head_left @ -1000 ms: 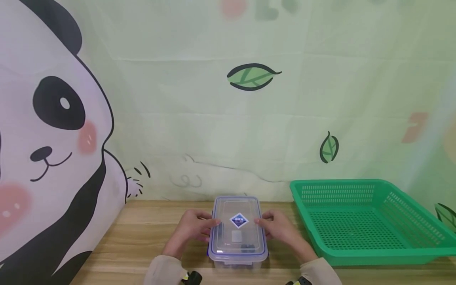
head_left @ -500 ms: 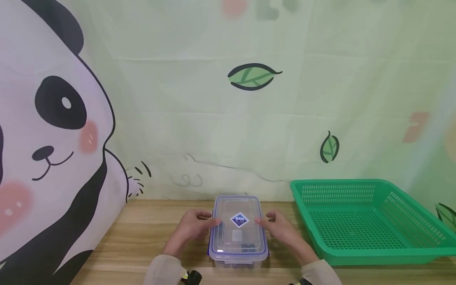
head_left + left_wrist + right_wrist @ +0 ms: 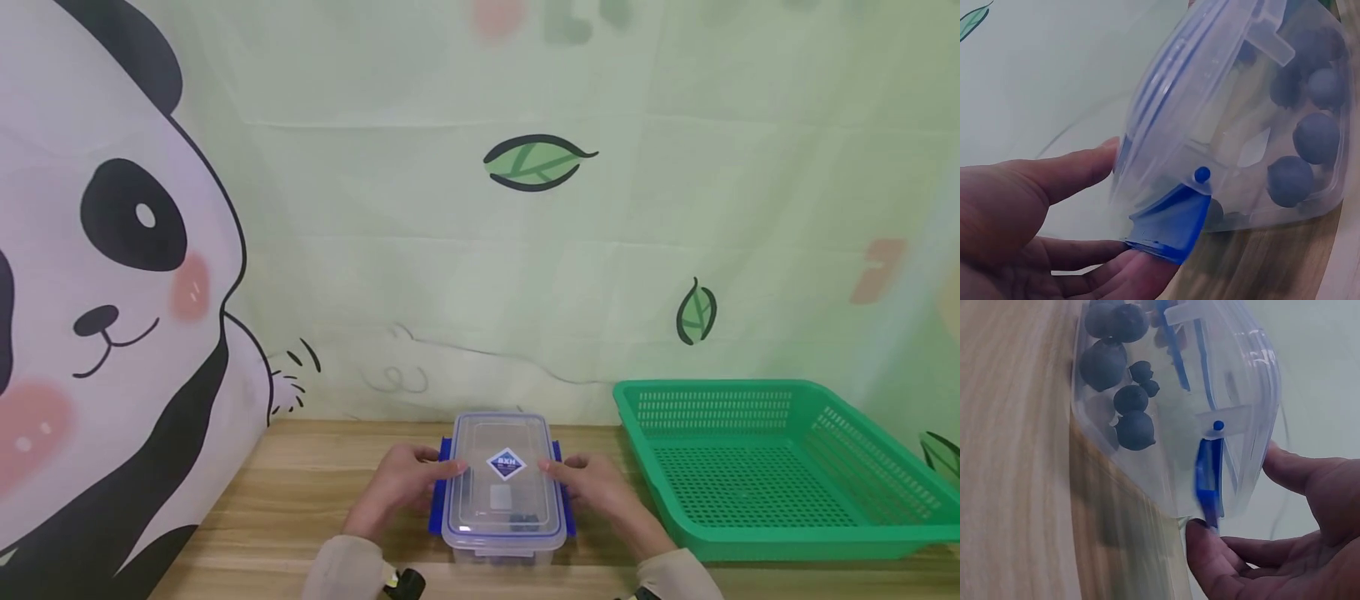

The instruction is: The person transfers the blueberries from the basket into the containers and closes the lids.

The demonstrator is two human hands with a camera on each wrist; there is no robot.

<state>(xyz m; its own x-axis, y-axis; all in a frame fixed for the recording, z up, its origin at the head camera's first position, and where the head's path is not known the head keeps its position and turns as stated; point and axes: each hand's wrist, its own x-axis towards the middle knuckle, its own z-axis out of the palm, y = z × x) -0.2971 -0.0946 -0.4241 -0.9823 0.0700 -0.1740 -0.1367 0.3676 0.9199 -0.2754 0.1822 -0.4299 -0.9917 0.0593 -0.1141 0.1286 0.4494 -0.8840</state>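
Note:
A clear lidded food container (image 3: 501, 521) with a blue seal and a diamond label (image 3: 506, 463) stands on the wooden table. Dark round blueberry-like pieces (image 3: 1290, 181) lie inside it. My left hand (image 3: 401, 482) has its thumb on the lid's left edge. Its fingers are under the blue left latch (image 3: 1179, 225), which is swung outward. On the other side my right hand (image 3: 600, 490) rests its thumb on the lid's right edge, fingertips at the lower end of the blue right latch (image 3: 1209, 481). That latch also stands out from the wall. The lid sits on the container.
To the right is a green plastic basket (image 3: 675, 500) with perforated walls, close to my right forearm. A pale green cloth backdrop (image 3: 375, 208) with a panda and leaves rises behind the table (image 3: 300, 492). Black wrist devices (image 3: 407, 583) show at the sleeves.
Both blue side latches have swung outward from the container's walls and now show on either side. Thumbs stay at the lid's edges, and the container stays in place.

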